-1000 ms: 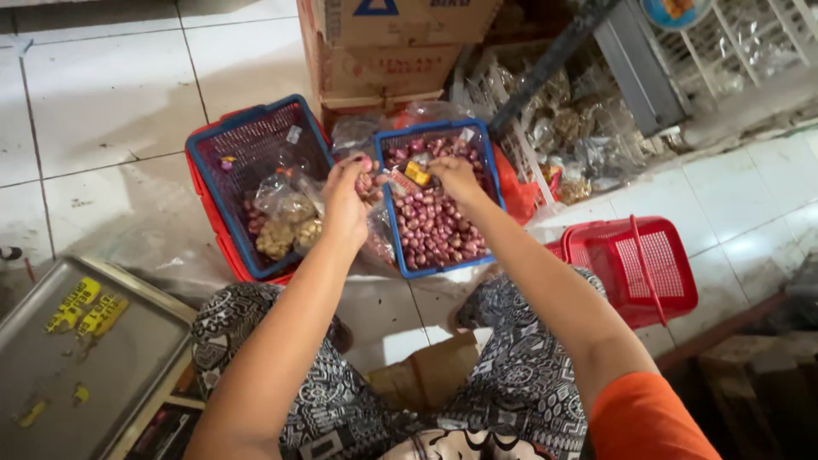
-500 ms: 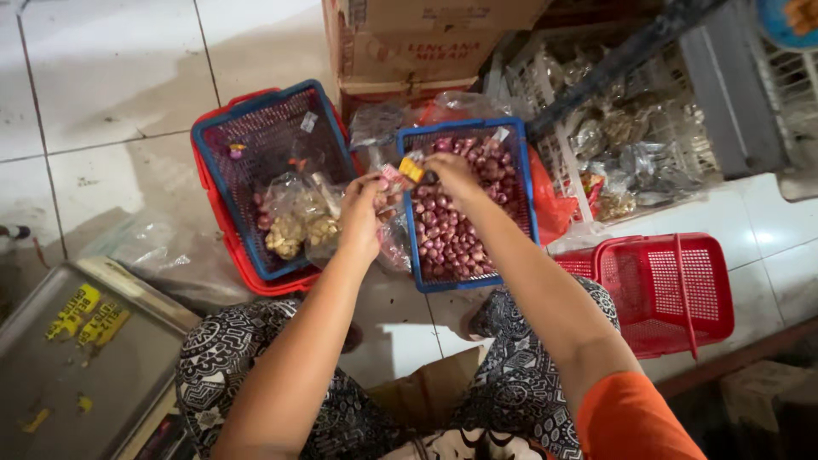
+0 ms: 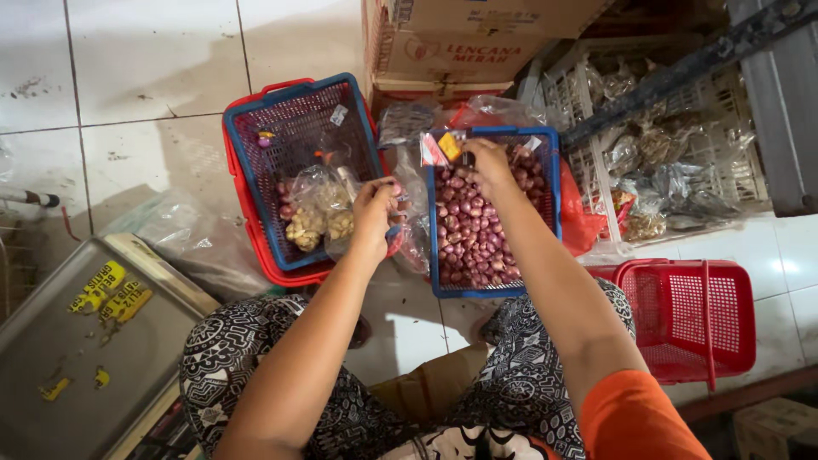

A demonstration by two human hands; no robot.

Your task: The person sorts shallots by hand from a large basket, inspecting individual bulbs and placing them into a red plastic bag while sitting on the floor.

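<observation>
left hand [image 3: 375, 209] grips plastic bag [image 3: 415, 226]; right hand [image 3: 487, 160] pinches sachets [image 3: 441, 148] (over shallots [image 3: 469, 226]).

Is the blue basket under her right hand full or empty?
Partly full: small red shallots cover the bottom of the blue basket, well below its rim.

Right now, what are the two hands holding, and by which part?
The left hand grips a clear plastic bag of shallots by its upper edge. The right hand pinches a small yellow and red packet by its edge.
</observation>
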